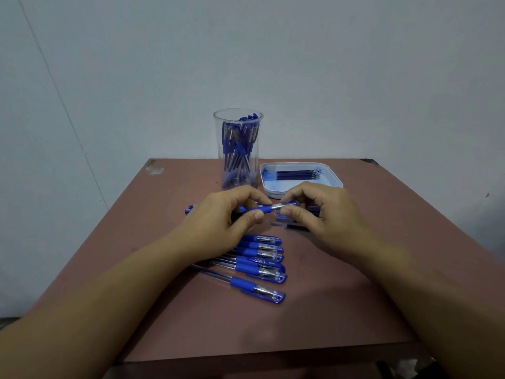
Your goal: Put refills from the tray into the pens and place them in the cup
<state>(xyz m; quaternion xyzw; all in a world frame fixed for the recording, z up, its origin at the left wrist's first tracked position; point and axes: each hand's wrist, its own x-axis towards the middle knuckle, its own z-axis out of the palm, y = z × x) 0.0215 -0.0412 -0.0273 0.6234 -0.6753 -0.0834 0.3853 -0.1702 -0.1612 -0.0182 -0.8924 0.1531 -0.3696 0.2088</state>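
The blue pen [266, 209] is held level above the table [355, 269], over the far end of the row of loose pens [262, 258], so both hands can work its joint. The left hand [226, 214] curls round the rubber grip to steady the barrel. The right hand [319, 212] pinches the metal tip cone [281, 206] between thumb and forefinger, probably to twist it. Both forearms angle inward, wrists raised. The clear cup [237, 160], already holding many pens, and the white tray [273, 191] of refills [297, 175] stand just behind, within easy reach.
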